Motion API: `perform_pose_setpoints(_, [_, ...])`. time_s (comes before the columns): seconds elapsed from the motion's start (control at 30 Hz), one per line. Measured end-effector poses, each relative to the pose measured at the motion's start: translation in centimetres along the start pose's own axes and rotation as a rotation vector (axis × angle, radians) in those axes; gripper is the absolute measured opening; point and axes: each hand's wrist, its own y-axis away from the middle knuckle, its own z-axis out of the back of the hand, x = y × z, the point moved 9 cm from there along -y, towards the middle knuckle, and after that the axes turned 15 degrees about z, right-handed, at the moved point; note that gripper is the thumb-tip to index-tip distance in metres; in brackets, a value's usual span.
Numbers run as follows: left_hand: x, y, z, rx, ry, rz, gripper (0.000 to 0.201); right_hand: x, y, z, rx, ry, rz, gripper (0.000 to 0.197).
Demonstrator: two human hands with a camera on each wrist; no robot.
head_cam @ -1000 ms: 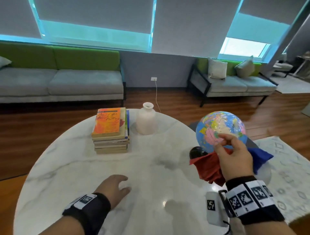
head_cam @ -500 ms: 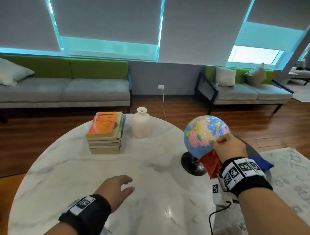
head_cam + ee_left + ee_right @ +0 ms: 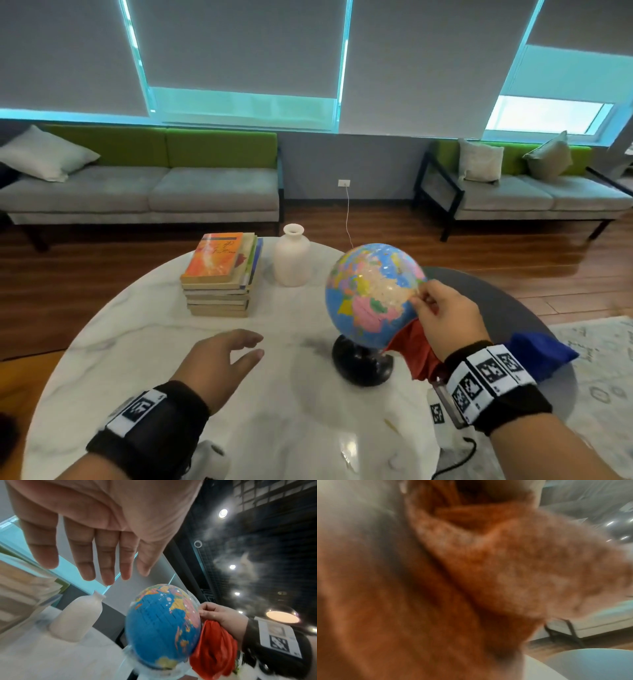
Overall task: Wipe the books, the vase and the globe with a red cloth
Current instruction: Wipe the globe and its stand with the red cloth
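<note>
A blue globe (image 3: 370,294) on a black base (image 3: 363,363) stands right of centre on the round white marble table (image 3: 171,342). My right hand (image 3: 442,315) grips a red cloth (image 3: 416,353) and holds it against the globe's right side, fingertips on the sphere. The cloth hangs below the hand (image 3: 216,649) and fills the blurred right wrist view (image 3: 453,588). A white vase (image 3: 292,257) stands behind the globe, beside a stack of books (image 3: 221,274) with an orange cover on top. My left hand (image 3: 222,359) hovers open over the table, left of the globe, fingers (image 3: 106,561) spread and empty.
A blue cloth (image 3: 537,356) lies on a dark grey round table (image 3: 496,301) to the right. Grey sofas with green backs (image 3: 144,185) stand by the windows. A pale rug (image 3: 599,377) covers the wooden floor at right.
My right hand with the red cloth has slid from the globe's front to its right side. The globe has turned. My left hand has stayed hovering open.
</note>
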Motion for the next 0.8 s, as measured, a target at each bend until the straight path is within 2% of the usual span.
perform_pose_setpoints(0.03, [-0.6,-0.1,0.7,-0.026,0.013,-0.014,0.016,0.9,0.0,-0.5,-0.003,-0.051,0.054,0.006])
perform_pose_setpoints(0.17, [-3.2,0.0,4.7,-0.177,0.089,-0.079,0.026,5.0,0.3,-2.6,0.033,-0.313,0.222,0.034])
perform_pose_setpoints(0.23, [-4.2,0.4,6.6,-0.201,0.162,-0.126,0.029,7.3,0.5,-4.0,0.081,-0.416,0.313,0.039])
perform_pose_setpoints(0.3, [-4.8,0.8,7.6,-0.137,0.239,-0.164,0.036,8.9,0.6,-5.5,0.146,-0.445,0.404,0.033])
perform_pose_setpoints(0.4, [-4.9,1.8,6.8,0.031,0.211,-0.184,0.068,10.1,0.7,-7.3,0.228,-0.457,0.479,0.015])
perform_pose_setpoints(0.5, [-4.4,2.7,4.8,0.187,0.139,-0.176,0.099,10.5,0.4,-7.8,0.224,-0.475,0.518,0.014])
perform_pose_setpoints(0.57, [-4.0,3.0,3.6,0.267,0.135,-0.158,0.107,10.4,0.3,-7.7,0.207,-0.481,0.522,0.012])
perform_pose_setpoints(0.67, [-4.0,3.3,2.8,0.261,0.037,-0.195,0.104,9.9,0.3,-7.2,0.195,-0.459,0.458,0.016])
perform_pose_setpoints(0.73, [-4.0,3.5,2.5,0.24,-0.04,-0.212,0.103,8.7,0.3,-6.2,0.142,-0.44,0.363,0.024])
perform_pose_setpoints(0.8, [-3.9,3.3,2.4,0.232,-0.054,-0.196,0.103,7.0,0.2,-5.0,0.065,-0.501,0.206,0.022])
